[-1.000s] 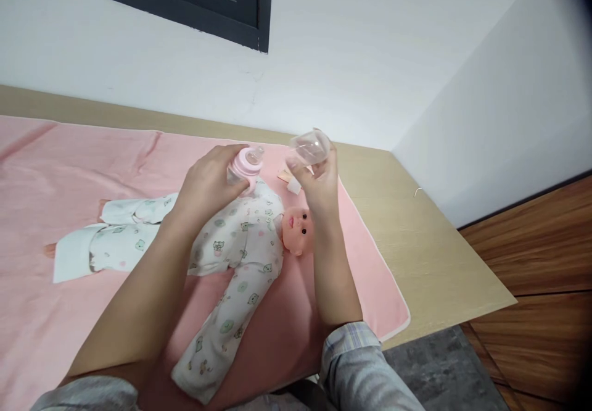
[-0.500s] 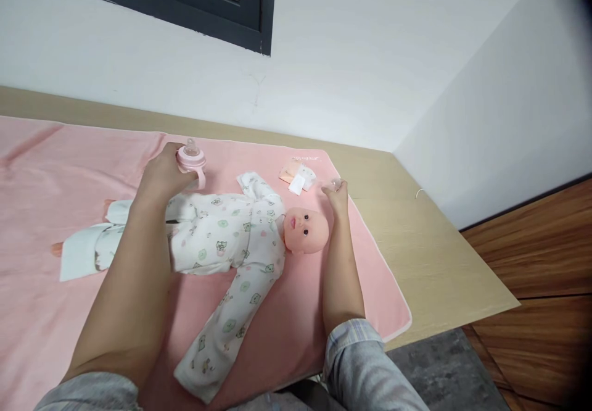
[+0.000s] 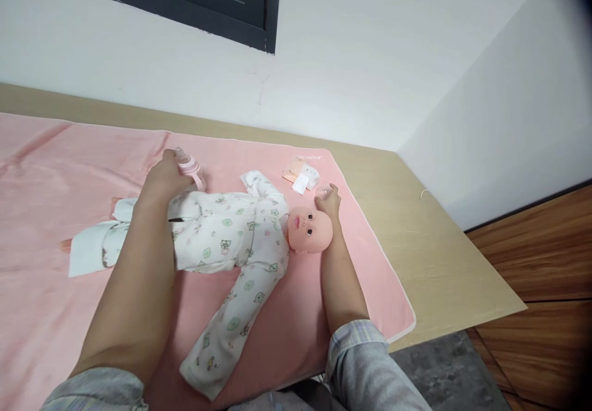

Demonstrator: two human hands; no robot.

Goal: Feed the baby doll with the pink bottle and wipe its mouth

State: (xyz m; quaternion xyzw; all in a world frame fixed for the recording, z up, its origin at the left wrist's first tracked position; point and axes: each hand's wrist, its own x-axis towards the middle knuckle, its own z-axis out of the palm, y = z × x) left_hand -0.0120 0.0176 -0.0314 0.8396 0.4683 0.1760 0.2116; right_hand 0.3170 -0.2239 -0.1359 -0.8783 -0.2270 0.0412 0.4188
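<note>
At left fingers point(image 3: 183, 182), bottle point(image 3: 189, 165) now aslant

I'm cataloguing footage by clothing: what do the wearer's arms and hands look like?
The left sleeve and right sleeve are greyish-blue, folded back near the elbows; the right cuff shows pale plaid. The left hand and right hand are ungloved.
</note>
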